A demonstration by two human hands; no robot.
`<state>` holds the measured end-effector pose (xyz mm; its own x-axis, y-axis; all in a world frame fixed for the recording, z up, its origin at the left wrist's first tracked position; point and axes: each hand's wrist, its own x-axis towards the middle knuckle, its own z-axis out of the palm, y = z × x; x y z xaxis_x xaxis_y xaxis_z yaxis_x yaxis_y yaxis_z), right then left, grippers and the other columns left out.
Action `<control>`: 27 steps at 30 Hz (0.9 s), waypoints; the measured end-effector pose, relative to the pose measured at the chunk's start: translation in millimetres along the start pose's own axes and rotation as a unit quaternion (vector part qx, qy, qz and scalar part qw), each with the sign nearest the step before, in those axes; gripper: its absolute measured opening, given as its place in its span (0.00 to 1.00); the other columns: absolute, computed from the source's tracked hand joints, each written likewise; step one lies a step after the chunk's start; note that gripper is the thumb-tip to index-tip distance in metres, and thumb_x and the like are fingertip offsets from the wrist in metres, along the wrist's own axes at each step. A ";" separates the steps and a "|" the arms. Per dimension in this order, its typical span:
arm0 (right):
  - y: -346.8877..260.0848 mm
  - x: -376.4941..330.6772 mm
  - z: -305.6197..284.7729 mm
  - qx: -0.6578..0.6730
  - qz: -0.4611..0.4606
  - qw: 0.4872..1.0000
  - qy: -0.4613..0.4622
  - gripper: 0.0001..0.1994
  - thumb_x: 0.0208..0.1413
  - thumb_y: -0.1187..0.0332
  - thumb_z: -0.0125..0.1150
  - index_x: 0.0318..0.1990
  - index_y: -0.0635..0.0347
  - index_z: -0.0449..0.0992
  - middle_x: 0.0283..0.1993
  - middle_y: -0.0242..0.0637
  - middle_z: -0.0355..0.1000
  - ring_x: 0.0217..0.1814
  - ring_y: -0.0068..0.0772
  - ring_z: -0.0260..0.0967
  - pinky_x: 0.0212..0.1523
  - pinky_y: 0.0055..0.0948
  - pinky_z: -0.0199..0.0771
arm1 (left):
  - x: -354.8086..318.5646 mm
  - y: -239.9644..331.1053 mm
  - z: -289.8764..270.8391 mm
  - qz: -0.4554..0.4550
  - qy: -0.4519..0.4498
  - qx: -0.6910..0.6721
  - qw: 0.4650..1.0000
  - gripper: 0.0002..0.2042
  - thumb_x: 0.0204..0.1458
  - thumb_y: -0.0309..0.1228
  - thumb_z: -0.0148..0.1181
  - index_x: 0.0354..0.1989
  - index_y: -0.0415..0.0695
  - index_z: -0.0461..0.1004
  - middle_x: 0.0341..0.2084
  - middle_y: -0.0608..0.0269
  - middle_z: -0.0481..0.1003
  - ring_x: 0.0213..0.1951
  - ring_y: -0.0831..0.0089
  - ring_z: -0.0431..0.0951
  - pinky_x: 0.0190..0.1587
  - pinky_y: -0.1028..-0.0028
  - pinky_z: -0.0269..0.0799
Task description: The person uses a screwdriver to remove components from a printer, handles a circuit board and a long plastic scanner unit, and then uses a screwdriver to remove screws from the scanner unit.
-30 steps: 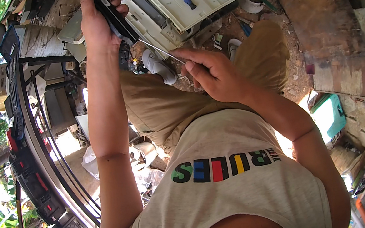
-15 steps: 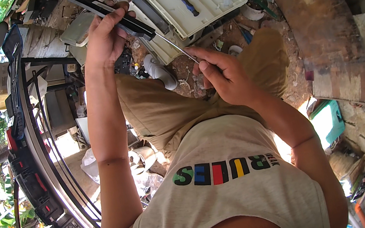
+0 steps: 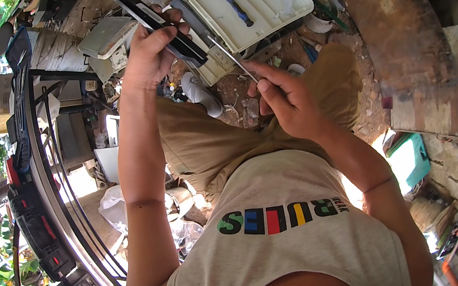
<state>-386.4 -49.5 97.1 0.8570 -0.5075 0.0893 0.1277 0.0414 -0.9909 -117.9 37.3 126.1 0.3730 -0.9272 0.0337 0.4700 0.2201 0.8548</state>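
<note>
My left hand [image 3: 158, 43] is closed around a long, narrow black bar-shaped piece [image 3: 187, 50] with a pale strip along it, held slantwise above the ground. It looks like a laptop battery, but I cannot tell for sure. In my right hand [image 3: 285, 97] is a screwdriver [image 3: 234, 60] with a thin metal shaft; its handle is hidden in my palm. The shaft points up and left, its tip a little to the right of the black piece's near end and apart from it. A blue and black screwdriver [image 3: 235, 5] lies on a cream plastic panel [image 3: 281, 22] beyond my hands.
Scattered small parts lie on the dirt ground between my legs. To the right are a brown wooden board [image 3: 393, 18] and a teal case [image 3: 411, 161]. A black metal frame [image 3: 39, 150] and a black toolbox [image 3: 37, 229] stand along the left.
My left hand has moved right and slightly nearer with the black piece. The screwdriver's tip, earlier against that piece's near end, has come away from it.
</note>
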 end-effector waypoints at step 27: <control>0.5 42.5 -4.2 -0.220 -0.098 0.969 -0.058 0.11 0.47 0.65 0.66 0.32 0.66 0.78 0.26 0.48 0.74 0.28 0.48 0.74 0.30 0.38 0.72 | -59.5 -62.0 31.5 -0.005 0.045 0.163 0.986 0.12 0.55 0.23 0.56 0.47 0.41 0.67 0.37 0.67 0.71 0.40 0.78 0.70 0.45 0.75 0.67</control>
<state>-352.0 -74.7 100.0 0.8919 -0.3664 0.2652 0.0902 -0.4304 -0.8981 -194.4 69.3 87.3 0.4458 -0.8951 -0.0080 0.1976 0.0897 0.9762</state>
